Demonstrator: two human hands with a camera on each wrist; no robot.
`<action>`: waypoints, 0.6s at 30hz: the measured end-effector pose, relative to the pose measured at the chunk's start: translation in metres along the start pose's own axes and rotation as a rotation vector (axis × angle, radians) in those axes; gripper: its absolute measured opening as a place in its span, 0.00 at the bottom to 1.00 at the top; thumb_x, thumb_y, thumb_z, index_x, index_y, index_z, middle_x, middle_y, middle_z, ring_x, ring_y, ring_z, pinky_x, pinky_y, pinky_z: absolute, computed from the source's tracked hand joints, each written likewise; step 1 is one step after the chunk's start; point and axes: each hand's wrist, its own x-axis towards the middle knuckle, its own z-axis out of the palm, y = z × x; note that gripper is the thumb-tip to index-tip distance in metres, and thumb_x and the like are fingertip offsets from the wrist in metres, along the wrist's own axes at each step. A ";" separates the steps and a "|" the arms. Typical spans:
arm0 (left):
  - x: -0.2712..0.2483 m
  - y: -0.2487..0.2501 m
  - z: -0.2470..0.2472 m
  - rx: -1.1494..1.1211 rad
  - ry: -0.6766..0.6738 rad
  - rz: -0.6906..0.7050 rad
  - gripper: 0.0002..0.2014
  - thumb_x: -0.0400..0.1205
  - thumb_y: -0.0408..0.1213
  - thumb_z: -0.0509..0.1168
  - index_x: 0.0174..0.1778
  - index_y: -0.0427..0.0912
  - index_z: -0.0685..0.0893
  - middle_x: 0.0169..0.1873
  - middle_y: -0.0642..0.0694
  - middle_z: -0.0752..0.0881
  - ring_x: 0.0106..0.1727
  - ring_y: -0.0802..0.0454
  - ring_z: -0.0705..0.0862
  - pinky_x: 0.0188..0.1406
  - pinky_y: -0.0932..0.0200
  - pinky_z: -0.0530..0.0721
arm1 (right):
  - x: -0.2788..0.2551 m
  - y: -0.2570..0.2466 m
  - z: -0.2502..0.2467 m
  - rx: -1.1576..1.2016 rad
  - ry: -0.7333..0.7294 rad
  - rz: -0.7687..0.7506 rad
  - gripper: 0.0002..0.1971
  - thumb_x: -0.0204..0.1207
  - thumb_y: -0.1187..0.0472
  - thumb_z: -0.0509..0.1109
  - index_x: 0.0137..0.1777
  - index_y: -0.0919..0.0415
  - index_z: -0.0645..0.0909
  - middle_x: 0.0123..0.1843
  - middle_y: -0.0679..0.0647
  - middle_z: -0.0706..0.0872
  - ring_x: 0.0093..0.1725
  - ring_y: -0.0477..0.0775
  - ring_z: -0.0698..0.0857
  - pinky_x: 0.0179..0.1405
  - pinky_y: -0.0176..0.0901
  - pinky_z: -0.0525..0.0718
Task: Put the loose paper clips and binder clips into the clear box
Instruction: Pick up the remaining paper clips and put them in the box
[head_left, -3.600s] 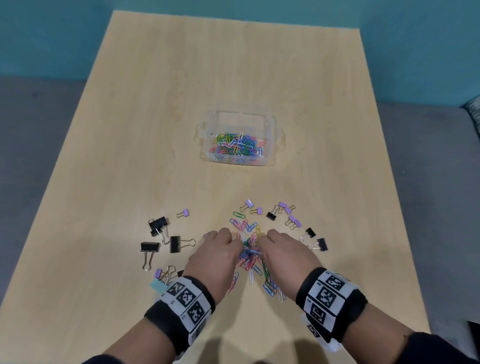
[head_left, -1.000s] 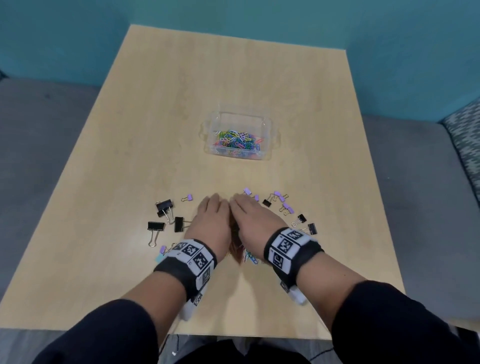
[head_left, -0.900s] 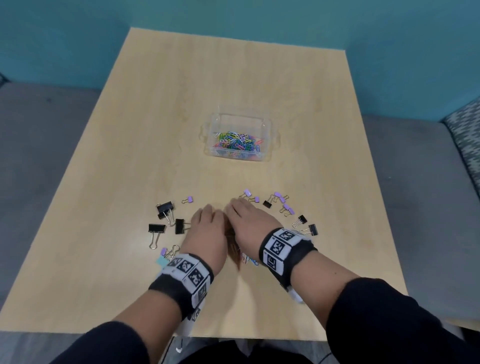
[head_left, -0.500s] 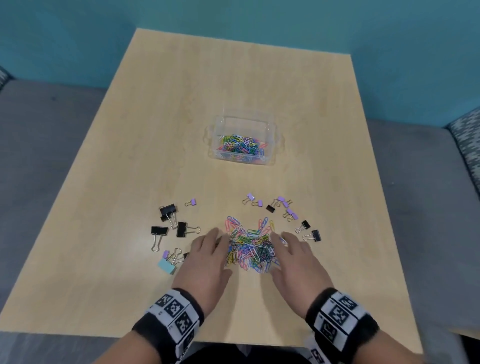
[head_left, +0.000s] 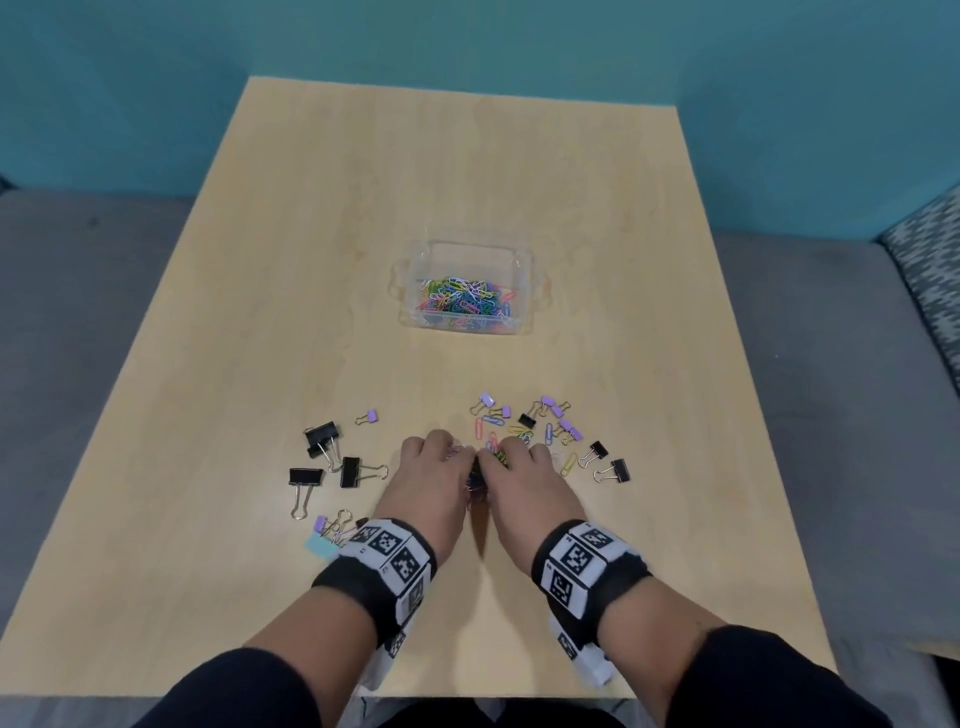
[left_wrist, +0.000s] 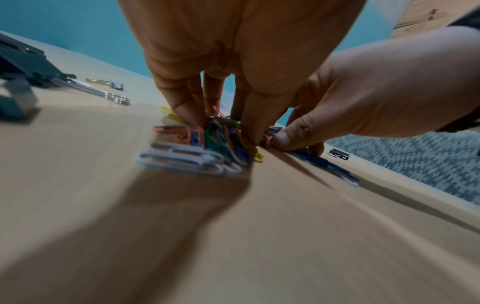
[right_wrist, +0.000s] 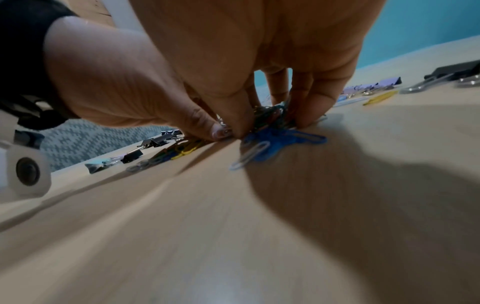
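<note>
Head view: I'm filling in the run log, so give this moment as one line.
stage: gathering | left hand + right hand: grip on pile of coloured wire paper clips | clear plastic box: partly filled | black binder clips: loose

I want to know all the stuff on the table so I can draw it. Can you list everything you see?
table: one, light wood, fills the middle of the head view.
clear box: one, see-through, mid-table, coloured paper clips already inside.
heap of paper clips: many, mixed colours, squeezed between both hands on the near part of the table.
stray paper clips: a few, pink, blue, yellow, just beyond the fingers.
large black binder clips: about four, left of the hands.
small purple binder clips: several, mostly right of the heap, one alone at the left.
small black binder clips: about three, right side.
wall: teal, behind the table.
left hand: one, fingers curled on the heap.
right hand: one, likewise.
</note>
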 end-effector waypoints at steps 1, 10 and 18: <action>0.001 0.000 0.000 0.013 0.000 0.007 0.17 0.72 0.28 0.64 0.56 0.47 0.80 0.56 0.45 0.75 0.49 0.44 0.71 0.53 0.53 0.77 | 0.000 0.001 -0.002 -0.008 -0.005 -0.013 0.27 0.69 0.71 0.63 0.70 0.57 0.68 0.65 0.58 0.70 0.59 0.62 0.70 0.43 0.48 0.76; -0.003 -0.006 0.000 0.093 0.027 0.048 0.17 0.59 0.22 0.72 0.35 0.46 0.78 0.37 0.46 0.75 0.34 0.51 0.61 0.27 0.55 0.74 | -0.004 0.008 -0.017 0.010 -0.047 -0.044 0.24 0.67 0.77 0.62 0.63 0.60 0.69 0.59 0.59 0.72 0.56 0.61 0.72 0.41 0.48 0.73; -0.007 -0.003 -0.010 0.055 -0.042 0.032 0.20 0.57 0.20 0.72 0.29 0.46 0.71 0.32 0.49 0.72 0.29 0.50 0.66 0.21 0.57 0.65 | -0.005 0.015 -0.019 0.091 -0.047 -0.058 0.18 0.67 0.78 0.62 0.47 0.55 0.66 0.45 0.52 0.65 0.40 0.57 0.68 0.32 0.45 0.64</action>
